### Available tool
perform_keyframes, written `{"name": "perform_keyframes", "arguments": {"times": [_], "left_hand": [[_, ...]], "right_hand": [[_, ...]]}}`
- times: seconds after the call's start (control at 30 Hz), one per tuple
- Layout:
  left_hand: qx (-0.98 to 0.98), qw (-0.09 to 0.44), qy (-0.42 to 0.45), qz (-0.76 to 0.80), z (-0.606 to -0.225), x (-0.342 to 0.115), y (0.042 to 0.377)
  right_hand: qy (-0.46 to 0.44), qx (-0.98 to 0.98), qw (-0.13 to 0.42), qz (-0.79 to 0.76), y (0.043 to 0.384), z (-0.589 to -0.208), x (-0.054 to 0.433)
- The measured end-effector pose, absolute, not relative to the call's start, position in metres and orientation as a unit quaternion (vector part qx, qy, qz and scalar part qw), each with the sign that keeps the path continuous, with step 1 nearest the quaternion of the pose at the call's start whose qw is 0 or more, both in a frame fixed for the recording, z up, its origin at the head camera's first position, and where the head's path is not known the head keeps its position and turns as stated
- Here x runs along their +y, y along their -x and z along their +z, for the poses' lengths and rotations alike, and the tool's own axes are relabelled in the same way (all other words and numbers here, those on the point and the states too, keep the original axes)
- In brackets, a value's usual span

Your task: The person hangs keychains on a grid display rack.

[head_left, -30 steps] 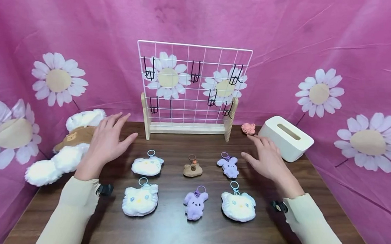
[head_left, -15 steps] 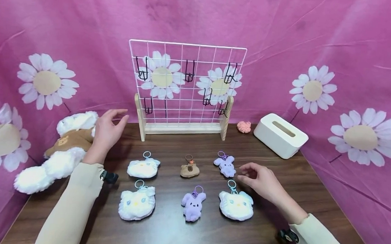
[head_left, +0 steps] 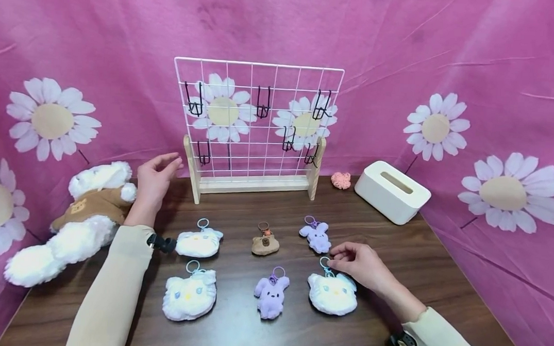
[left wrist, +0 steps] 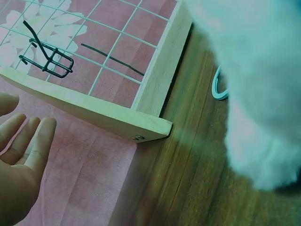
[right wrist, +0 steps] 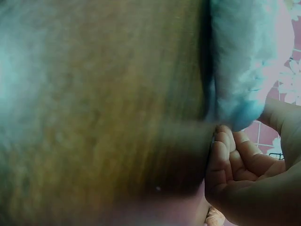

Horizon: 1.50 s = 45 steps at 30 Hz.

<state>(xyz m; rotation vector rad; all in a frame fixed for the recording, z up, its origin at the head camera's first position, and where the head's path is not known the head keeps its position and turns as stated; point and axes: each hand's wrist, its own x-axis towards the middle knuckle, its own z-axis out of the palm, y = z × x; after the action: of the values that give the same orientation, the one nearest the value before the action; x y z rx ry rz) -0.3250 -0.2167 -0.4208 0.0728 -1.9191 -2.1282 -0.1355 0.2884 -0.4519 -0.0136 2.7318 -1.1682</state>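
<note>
My right hand (head_left: 361, 264) is at the white cat-faced plush keychain (head_left: 333, 295) at front right. Its thumb and fingertips are beside the light blue ring (head_left: 324, 263), with a gap between them. The right wrist view shows curled fingers (right wrist: 235, 155) close to the white plush (right wrist: 240, 61); contact is unclear. A purple bunny keychain (head_left: 318, 239) lies just behind. My left hand (head_left: 155, 178) hovers with relaxed, slightly bent fingers, left of the white wire grid rack (head_left: 254, 156), holding nothing. In the left wrist view, that hand (left wrist: 21, 165) is beside the rack's wooden foot.
Several black hooks (head_left: 262, 110) hang on the grid. Other keychains lie in two rows: white cats (head_left: 190, 295), a brown capybara (head_left: 265, 245), a second bunny (head_left: 270, 299). A large white plush (head_left: 79, 236) is at left; a pink item (head_left: 340, 180) and tissue box (head_left: 392, 191) at back right.
My right hand has come down and inward from near the tissue box to the front right white keychain, its fingers bending. The left hand's fingers have drawn in. The view has shifted slightly.
</note>
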Motion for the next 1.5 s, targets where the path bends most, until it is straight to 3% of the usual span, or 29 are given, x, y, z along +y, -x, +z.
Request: {"name": "perform_keyframes", "arguments": {"times": [0.73, 1.07, 1.5], "left_hand": [[-0.585, 0.112, -0.018, -0.803, -0.41, -0.205, 0.333], [-0.627, 0.094, -0.006, -0.773, -0.401, -0.203, 0.331], [-0.706, 0.149, -0.003, -0.692, -0.409, -0.2, 0.334]], "right_hand": [[-0.012, 0.92, 0.111, -0.376, 0.135, -0.457, 0.284], [-0.002, 0.926, 0.094, -0.364, 0.137, -0.452, 0.283], [0.046, 0.941, 0.083, -0.324, 0.14, -0.455, 0.28]]}}
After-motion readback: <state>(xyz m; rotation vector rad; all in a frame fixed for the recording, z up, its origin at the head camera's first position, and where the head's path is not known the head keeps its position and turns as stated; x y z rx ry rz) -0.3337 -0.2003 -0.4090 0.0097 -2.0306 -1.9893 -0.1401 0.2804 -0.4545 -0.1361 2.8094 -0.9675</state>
